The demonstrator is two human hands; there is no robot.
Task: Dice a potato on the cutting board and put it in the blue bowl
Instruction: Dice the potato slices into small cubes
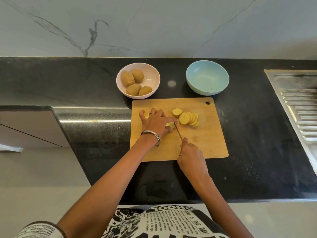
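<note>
While my left hand (155, 121) presses down on the uncut end of the potato (171, 125) on the cutting board (205, 143), fingers curled over it, I judge it firm, wet and slippery, best held well back from the knife (178, 132). My right hand (190, 152) grips the handle. Slices (187, 118) lie fanned just beside the blade; they look stiff and light. The blue bowl (207, 79) stands empty on the bench (257, 134).
</note>
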